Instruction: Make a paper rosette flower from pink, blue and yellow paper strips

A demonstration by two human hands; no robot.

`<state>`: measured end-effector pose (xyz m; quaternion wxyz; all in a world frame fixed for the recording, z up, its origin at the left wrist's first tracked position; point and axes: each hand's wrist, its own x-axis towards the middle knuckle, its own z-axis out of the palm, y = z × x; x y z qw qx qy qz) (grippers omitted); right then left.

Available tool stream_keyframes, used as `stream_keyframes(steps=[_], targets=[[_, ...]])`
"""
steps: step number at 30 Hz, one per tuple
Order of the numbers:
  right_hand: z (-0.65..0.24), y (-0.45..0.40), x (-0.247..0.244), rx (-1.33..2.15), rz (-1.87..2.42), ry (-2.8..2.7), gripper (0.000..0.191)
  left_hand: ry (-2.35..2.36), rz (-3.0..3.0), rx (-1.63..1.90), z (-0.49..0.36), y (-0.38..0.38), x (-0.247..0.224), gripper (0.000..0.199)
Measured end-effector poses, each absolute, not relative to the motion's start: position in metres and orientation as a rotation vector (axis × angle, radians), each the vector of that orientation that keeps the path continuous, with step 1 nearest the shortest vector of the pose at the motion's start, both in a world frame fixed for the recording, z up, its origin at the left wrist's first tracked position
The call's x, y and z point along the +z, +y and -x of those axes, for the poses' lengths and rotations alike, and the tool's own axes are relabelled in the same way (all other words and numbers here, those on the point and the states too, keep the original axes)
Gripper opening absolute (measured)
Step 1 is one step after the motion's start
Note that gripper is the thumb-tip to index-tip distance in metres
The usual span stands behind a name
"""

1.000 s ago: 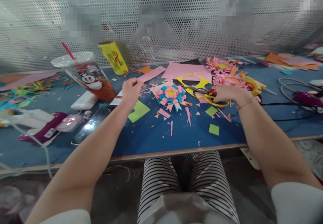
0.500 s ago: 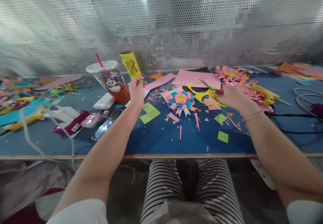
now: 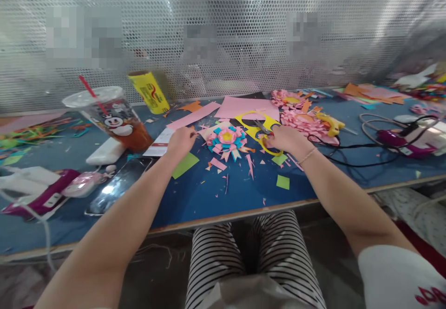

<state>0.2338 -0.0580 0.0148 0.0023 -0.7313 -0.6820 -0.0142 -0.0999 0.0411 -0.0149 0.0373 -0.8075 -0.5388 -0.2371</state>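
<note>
My left hand is over the white printed paper, left of a pink and blue paper flower. Its fingertips are pinched together; whatever they hold is too small to make out. My right hand is closed round the handle end of a pair of scissors, blades pointing left. Beneath them lies a yellow paper sheet with round holes cut in it. Pink paper lies behind. Pink paper flowers are piled beyond my right hand, beside a yellow glue gun.
On the left stand a drink cup with a red straw and a yellow tube. A phone, a white block and a purple-and-white device lie nearer. Green paper and scraps are scattered about. Cables cross the right side.
The view has swung to the right. My left hand has come away from the yellow tube, down towards the flower. My right hand remains at the scissors over the yellow sheet.
</note>
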Motion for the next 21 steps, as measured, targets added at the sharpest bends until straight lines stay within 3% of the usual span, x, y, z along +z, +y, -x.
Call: stream_keyframes(steps=[5, 11, 16, 21], targets=[[-0.232, -0.06, 0.021, -0.094, 2.238, -2.142, 0.035, -1.833, 2.34, -1.337, 0.103, 0.039, -0.004, 0.011], [-0.232, -0.059, 0.021, -0.151, 2.123, -2.095, 0.034, -1.984, 2.518, -2.056, 0.097, 0.032, 0.0, 0.02], [-0.219, -0.055, 0.014, 0.11, 1.747, -2.076, 0.028, -1.889, 2.758, -1.907, 0.081, 0.014, 0.006, 0.019], [-0.189, -0.059, 0.005, 0.481, 1.289, -1.965, 0.049, -1.676, 3.099, -1.457, 0.063, -0.01, 0.007, 0.023]])
